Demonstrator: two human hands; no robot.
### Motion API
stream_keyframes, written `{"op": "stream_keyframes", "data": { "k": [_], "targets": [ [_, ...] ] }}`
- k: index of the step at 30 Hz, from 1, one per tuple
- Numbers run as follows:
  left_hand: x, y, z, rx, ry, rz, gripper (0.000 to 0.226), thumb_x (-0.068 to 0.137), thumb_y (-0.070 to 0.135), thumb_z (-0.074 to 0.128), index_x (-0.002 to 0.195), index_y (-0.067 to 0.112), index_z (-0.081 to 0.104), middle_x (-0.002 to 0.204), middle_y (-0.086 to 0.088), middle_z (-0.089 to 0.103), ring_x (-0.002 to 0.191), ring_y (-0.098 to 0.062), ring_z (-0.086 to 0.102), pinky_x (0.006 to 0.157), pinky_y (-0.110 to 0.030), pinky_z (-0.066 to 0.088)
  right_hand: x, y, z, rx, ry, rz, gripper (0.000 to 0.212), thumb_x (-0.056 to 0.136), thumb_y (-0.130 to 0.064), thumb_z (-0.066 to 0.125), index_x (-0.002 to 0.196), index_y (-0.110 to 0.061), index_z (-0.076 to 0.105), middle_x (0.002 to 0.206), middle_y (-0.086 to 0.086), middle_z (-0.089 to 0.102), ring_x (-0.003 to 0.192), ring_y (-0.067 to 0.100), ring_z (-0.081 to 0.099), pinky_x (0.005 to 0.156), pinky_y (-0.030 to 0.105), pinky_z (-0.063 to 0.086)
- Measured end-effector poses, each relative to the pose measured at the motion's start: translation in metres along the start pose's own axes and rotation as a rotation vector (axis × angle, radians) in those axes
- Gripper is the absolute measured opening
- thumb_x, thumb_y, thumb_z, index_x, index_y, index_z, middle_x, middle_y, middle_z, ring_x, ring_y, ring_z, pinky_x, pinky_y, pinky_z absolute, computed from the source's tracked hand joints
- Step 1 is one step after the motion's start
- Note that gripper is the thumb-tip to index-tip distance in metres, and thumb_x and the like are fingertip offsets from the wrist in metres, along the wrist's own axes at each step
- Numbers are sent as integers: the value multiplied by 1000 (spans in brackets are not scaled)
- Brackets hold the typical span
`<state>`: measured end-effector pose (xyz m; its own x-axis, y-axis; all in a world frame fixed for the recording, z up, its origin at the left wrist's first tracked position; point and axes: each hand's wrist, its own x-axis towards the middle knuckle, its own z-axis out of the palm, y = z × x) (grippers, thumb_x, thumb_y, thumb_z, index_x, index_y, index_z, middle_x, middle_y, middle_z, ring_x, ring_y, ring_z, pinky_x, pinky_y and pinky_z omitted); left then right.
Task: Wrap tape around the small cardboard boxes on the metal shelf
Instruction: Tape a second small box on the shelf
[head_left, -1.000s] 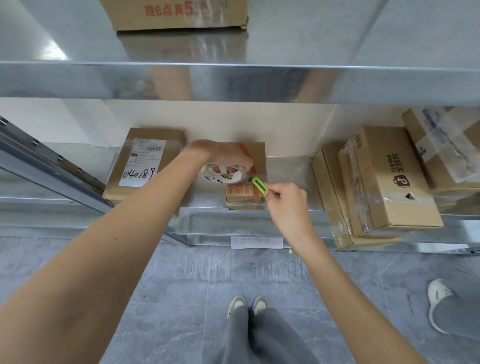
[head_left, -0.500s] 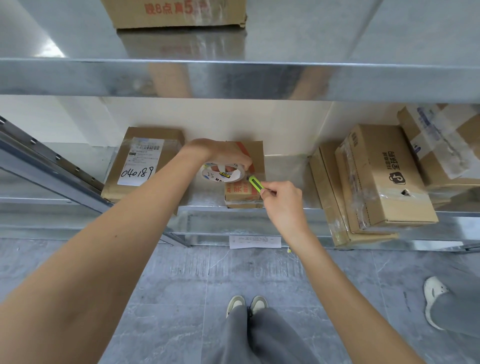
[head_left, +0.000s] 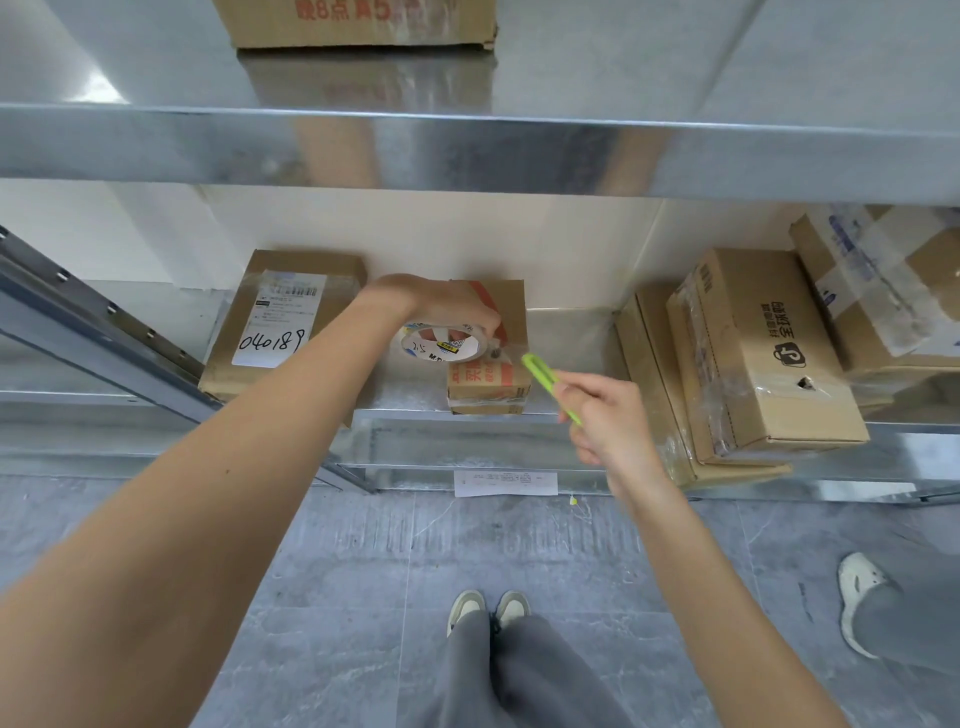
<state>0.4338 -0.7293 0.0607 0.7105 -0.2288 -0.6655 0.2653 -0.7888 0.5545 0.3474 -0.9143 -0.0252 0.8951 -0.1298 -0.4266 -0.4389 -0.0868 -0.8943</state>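
Now cutting step: left hand (head_left: 447, 312) gripping tape roll (head_left: 443, 344) atop small box (head_left: 488, 358), centre of metal shelf (head_left: 566, 332). Right hand (head_left: 605, 415) pinching green cutter (head_left: 545, 379) at 4 o'clock of roll. Next probably: slice tape strand, press end down.

Small box (head_left: 488, 382): top partly hidden by left hand (head_left: 447, 312) and tape roll (head_left: 441, 345). Upper box (head_left: 358, 21): cut by top edge. Label print (head_left: 283, 306): too small to read.
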Motion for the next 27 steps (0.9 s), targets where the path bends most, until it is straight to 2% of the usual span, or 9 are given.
{"op": "stream_keyframes", "data": {
  "k": [3,5,6,12,15,18,21,24,27],
  "targets": [
    [2,-2,0,4,-2,8,23,94,22,60,72,26,52,74,6,51,62,-7,48,32,-7,34,25,15,-11,-348,254,-141,27,98,-8,47,115,-10,68,72,3,61,62,25,56,58,29,38],
    [3,-3,0,11,1,13,23,93,23,61,72,27,53,74,7,52,62,-6,48,32,-7,35,46,28,-8,-591,272,-179,39,97,0,41,130,-8,60,97,17,64,93,35,59,71,29,36],
    [3,-4,0,12,5,15,23,93,24,61,71,27,53,73,7,52,61,-5,48,33,-7,35,54,34,-4,-664,254,-193,44,96,3,39,136,-9,54,107,21,61,100,36,57,76,30,37],
    [7,-9,-2,3,5,43,25,93,23,61,69,28,54,69,10,52,46,3,49,34,-6,35,81,62,13,-1010,162,-310,53,92,6,42,141,-13,49,110,19,53,101,35,51,80,36,45],
    [9,-11,-2,12,4,45,26,94,24,60,69,28,53,70,9,52,53,-2,50,34,-6,35,83,66,9,-1039,122,-277,48,94,2,44,140,-9,48,120,18,55,110,34,50,87,37,44],
    [12,-13,-2,17,-3,45,25,94,26,60,70,28,53,72,8,52,60,-5,48,33,-6,35,61,58,11,-759,188,-415,41,98,-8,44,139,-4,49,134,14,54,125,30,47,103,35,39],
    [15,-15,-3,14,-9,45,25,94,26,59,70,28,53,72,8,52,59,-5,49,33,-6,35,23,45,27,-549,108,-582,54,100,-41,42,145,-11,41,148,5,43,139,18,35,114,28,25],
    [17,-17,-4,19,5,44,25,95,26,59,70,28,53,72,8,52,60,-6,48,33,-6,35,14,38,44,-815,-59,-606,85,89,-68,42,153,-15,23,159,4,23,148,15,15,120,36,16],
    [20,-20,-4,20,14,29,26,94,26,58,68,24,52,68,7,50,58,-11,48,34,-9,35,19,35,54,-1022,-56,-581,98,83,-74,46,155,-15,15,163,1,10,149,13,0,121,42,9]
  ]
}}
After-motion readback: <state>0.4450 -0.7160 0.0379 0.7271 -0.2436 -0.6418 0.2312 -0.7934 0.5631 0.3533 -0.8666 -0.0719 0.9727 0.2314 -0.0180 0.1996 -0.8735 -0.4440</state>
